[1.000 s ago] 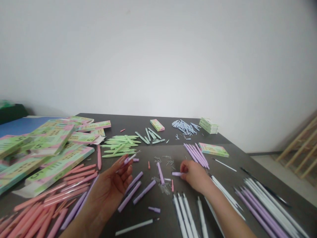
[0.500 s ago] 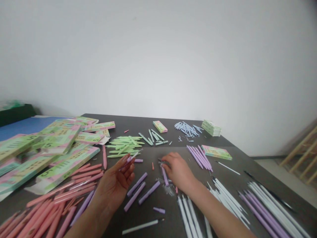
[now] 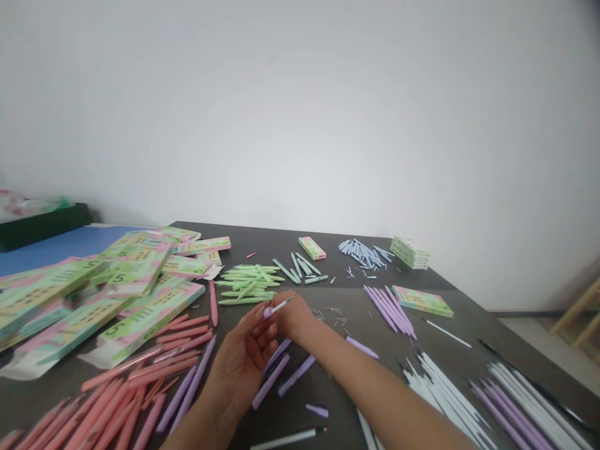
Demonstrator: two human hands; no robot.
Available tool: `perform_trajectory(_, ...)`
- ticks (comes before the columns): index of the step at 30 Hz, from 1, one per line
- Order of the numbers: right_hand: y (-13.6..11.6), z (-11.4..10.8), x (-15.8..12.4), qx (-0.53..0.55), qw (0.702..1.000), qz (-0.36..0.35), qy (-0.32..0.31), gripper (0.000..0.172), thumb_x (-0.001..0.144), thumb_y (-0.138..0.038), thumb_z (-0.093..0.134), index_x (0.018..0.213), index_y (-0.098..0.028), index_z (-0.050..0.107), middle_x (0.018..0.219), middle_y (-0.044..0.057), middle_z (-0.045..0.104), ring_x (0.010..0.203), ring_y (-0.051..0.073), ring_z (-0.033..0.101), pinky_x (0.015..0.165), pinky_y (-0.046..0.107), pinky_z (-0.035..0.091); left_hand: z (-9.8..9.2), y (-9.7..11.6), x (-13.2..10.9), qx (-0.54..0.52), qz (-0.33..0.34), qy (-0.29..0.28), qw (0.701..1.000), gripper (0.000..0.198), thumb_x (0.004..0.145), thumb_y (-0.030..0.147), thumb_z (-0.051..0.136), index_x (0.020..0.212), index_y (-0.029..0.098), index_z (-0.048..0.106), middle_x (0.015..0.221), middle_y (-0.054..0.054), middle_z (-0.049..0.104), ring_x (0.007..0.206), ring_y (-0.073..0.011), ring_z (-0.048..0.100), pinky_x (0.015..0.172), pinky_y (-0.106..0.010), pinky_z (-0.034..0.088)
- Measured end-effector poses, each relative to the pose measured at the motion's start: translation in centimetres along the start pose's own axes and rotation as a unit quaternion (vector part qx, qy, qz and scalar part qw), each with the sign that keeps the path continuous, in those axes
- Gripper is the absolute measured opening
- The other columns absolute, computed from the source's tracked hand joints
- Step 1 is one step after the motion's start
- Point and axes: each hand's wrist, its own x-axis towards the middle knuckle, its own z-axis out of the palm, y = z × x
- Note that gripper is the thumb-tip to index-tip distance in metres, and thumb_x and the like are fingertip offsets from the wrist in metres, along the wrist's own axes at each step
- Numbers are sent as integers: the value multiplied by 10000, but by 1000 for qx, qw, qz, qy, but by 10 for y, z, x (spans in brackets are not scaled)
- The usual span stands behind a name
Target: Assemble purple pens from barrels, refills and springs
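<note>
My left hand (image 3: 244,356) is palm up over the dark table (image 3: 469,312), its fingers closed on a purple pen part with a white refill (image 3: 277,307) sticking out toward the right. My right hand (image 3: 293,315) has come across and meets the left at that piece, fingers pinched at the refill. Loose purple pen barrels (image 3: 281,378) lie on the table just beneath both hands. Small metal springs (image 3: 335,312) are scattered to the right of my right hand.
Green and pink card packs (image 3: 131,300) pile up at the left, pink pens (image 3: 135,381) in front of them. Green pens (image 3: 248,281), blue parts (image 3: 365,253), purple pens (image 3: 389,306) and white refills (image 3: 445,394) lie in groups. Wooden frame at far right.
My right hand left the small parts at the table's middle and moved left to join the left hand at the purple piece. The view has shifted a little.
</note>
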Motion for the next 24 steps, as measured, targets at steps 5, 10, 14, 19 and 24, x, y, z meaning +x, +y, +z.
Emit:
perform_trajectory(5,11,-70,-22,49,996,47,58,237,798,-179,578,1034,-168,598,747,5,605,611,119,545,595,260,468,2,-4,-3,2,-12,5,1000,128,804,84,529,889,145,602,642,-24,689,431,-94,613,384,-180,489)
perform_trajectory(10,-5,-118,-76,345,920,42,183,373,812,-278,555,1175,-232,482,789,-15,570,550,95,541,468,207,453,5,-17,-11,16,-29,3,999,122,782,97,563,887,137,612,658,-43,694,458,-113,627,395,-197,500)
perform_trajectory(14,-12,-108,-106,434,875,31,211,270,782,-277,617,1037,-246,533,834,-2,622,670,130,639,600,244,534,4,-27,-14,38,-35,4,999,142,793,98,549,915,141,609,677,-56,699,475,-120,632,416,-206,507)
perform_trajectory(19,5,-90,-119,325,923,9,203,129,839,-233,547,966,-220,568,840,22,636,680,126,626,543,191,498,2,-30,-12,57,-39,5,998,159,771,109,580,924,144,608,705,-74,704,487,-130,634,425,-214,509)
perform_trajectory(24,10,-89,-123,295,928,-45,223,163,859,-168,497,1005,-237,515,911,30,614,768,137,623,682,242,511,3,-32,-12,68,-37,0,997,161,768,122,586,925,148,611,696,-61,695,477,-121,624,411,-206,501)
